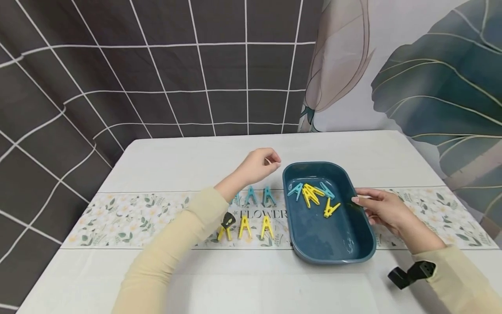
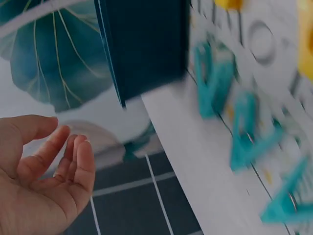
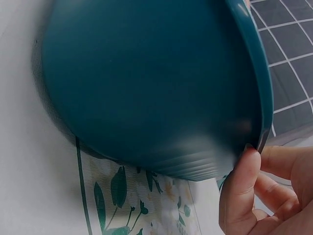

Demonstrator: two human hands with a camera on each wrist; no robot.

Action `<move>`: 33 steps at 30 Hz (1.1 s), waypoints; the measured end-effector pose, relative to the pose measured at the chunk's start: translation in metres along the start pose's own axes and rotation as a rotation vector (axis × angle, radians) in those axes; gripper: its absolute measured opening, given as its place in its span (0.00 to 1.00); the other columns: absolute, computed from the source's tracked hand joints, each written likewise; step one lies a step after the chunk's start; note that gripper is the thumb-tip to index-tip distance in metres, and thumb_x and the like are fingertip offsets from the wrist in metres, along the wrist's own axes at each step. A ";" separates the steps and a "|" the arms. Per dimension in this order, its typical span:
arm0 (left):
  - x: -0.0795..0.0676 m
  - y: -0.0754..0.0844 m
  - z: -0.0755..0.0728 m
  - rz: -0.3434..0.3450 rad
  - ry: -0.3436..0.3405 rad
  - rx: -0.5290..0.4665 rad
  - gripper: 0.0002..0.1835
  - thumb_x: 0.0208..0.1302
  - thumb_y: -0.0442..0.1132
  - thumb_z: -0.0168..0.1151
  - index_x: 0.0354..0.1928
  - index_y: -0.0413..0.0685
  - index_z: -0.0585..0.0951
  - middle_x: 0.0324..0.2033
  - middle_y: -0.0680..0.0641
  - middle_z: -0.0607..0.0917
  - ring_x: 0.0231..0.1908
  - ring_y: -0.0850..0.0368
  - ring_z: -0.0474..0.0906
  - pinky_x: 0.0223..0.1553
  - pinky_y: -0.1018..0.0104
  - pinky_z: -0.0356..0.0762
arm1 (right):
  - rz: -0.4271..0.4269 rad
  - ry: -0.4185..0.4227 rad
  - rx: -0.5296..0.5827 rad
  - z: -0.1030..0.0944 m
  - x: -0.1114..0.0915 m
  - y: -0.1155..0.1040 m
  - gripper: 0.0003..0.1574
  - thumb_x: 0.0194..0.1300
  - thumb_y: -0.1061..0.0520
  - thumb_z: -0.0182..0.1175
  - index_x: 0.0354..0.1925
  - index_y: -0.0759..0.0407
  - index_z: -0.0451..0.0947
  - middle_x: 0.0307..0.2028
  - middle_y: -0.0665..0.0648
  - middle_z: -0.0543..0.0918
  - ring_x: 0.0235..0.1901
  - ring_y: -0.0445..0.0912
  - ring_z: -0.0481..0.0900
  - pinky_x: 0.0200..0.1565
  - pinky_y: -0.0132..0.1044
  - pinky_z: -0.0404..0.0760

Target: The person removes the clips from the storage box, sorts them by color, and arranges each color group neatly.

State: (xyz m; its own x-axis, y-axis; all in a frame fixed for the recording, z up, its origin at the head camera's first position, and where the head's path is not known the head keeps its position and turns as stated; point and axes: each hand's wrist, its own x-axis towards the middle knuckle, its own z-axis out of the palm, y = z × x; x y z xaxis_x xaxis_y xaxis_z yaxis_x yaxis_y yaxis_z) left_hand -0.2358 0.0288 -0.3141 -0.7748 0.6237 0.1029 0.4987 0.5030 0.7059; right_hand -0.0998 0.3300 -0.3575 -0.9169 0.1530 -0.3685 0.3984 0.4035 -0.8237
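My right hand [image 1: 382, 210] pinches the right rim of a dark blue plastic tray [image 1: 327, 242], its thumb against the wall in the right wrist view. Inside the tray lie blue clothespins [image 1: 326, 190] and yellow clothespins [image 1: 330, 208], heaped toward the far half. My left hand [image 1: 259, 166] hovers left of the tray's far corner, fingers loosely bent, thumb apart from them and nothing between. Below it on the table stands a row of blue clothespins [image 1: 269, 196], one partly behind the forearm. Nearer is a row of three yellow clothespins [image 1: 266, 227].
A white table [image 1: 333, 288] with a flowered band [image 1: 137, 218] carries everything. A dark grid-patterned curtain [image 1: 176, 87] hangs behind and left, a leaf-patterned curtain [image 1: 439, 87] at right. A black wrist device [image 1: 227, 220] on the left sleeve overlaps one yellow clothespin.
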 end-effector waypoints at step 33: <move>0.016 0.050 0.094 0.637 -0.443 0.674 0.15 0.70 0.36 0.53 0.55 0.57 0.79 0.53 0.55 0.79 0.54 0.62 0.74 0.53 0.76 0.72 | -0.010 0.011 0.036 0.002 -0.003 0.001 0.41 0.69 0.45 0.55 0.69 0.67 0.57 0.24 0.44 0.76 0.19 0.38 0.71 0.21 0.30 0.76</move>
State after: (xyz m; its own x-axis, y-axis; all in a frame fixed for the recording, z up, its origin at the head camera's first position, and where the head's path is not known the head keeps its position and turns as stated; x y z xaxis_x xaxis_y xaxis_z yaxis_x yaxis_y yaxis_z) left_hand -0.1871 0.1202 -0.3427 -0.1447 0.9885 -0.0437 0.9875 0.1471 0.0563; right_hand -0.0962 0.3285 -0.3581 -0.9210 0.1592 -0.3554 0.3895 0.3727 -0.8423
